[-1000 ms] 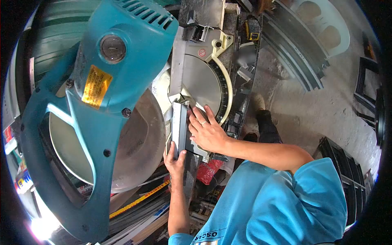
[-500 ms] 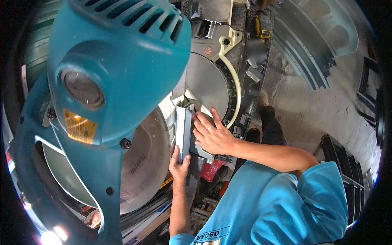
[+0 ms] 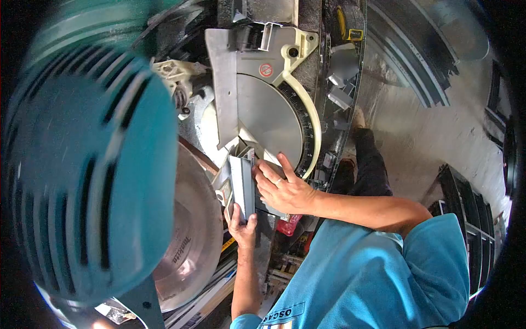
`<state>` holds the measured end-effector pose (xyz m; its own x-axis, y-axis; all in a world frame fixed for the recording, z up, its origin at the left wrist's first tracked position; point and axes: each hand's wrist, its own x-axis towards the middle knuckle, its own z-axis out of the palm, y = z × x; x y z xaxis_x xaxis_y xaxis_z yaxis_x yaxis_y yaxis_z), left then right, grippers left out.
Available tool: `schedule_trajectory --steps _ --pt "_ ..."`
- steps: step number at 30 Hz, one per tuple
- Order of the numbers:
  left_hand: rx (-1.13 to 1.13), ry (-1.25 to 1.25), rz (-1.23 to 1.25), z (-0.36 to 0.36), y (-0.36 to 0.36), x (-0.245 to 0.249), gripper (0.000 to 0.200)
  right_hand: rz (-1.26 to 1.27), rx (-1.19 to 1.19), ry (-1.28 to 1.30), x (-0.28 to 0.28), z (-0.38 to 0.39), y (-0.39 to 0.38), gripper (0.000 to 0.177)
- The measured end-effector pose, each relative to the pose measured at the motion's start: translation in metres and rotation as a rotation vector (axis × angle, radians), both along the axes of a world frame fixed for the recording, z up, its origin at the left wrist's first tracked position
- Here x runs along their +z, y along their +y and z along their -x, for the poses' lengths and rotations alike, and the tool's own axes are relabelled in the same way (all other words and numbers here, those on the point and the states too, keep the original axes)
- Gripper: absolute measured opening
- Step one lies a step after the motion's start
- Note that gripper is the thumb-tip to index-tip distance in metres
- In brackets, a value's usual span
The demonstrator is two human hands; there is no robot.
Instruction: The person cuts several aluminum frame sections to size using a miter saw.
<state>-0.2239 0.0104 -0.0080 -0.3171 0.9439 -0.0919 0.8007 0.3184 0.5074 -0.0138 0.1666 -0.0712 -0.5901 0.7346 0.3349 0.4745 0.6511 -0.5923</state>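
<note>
My left hand [image 3: 241, 229] has its fingers and thumb closed around the near end of a short grey metal profile [image 3: 242, 189]. The profile lies along the near part of the mitre saw's round turntable [image 3: 268, 112], below the metal fence [image 3: 223, 82]. My right hand [image 3: 286, 191] is spread, palm down over the saw base, its fingertips at the profile's right side. A ring shows on one finger. To the left stands the large round saw blade [image 3: 186, 241], apart from the profile, under the blue-green motor housing [image 3: 93, 170].
A curved angle scale [image 3: 298, 109] rims the turntable. Metal offcuts [image 3: 341, 97] and a yellow-black tape measure [image 3: 350, 32] lie along the bench's right side. Long metal profiles [image 3: 405, 55] extend over the floor. Dark frames [image 3: 466, 214] stand at the right.
The saw's motor housing has swung left and down in view, uncovering the fence. The profile and both hands have stayed nearly in place, with the profile tilted slightly more.
</note>
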Motion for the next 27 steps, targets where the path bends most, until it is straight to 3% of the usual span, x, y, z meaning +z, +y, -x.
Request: schedule_trajectory --steps 3,5,7,10,13,16,27 --pt "0.104 0.026 0.050 -0.008 -0.004 0.004 0.072 -0.018 -0.007 0.017 -0.004 -0.001 0.001 0.049" --pt "0.060 0.117 0.065 -0.004 -0.009 0.004 0.074 -0.066 -0.002 0.038 -0.006 -0.002 0.001 0.048" --pt "0.172 -0.009 0.083 0.000 -0.018 0.002 0.075 -0.062 -0.025 0.060 -0.005 -0.004 0.003 0.048" --pt "0.156 0.050 0.108 -0.008 -0.011 0.009 0.077 -0.075 0.030 -0.057 -0.002 -0.008 0.005 0.050" --pt "0.184 0.036 0.113 -0.007 -0.013 0.015 0.079 -0.064 0.011 -0.001 -0.003 -0.009 0.007 0.052" --pt "0.321 -0.134 0.190 0.008 -0.030 0.018 0.072 -0.054 0.008 -0.032 -0.003 -0.009 0.007 0.054" --pt "0.476 -0.210 0.205 -0.040 0.015 0.037 0.074 -0.048 0.032 -0.042 -0.002 -0.013 0.012 0.056"
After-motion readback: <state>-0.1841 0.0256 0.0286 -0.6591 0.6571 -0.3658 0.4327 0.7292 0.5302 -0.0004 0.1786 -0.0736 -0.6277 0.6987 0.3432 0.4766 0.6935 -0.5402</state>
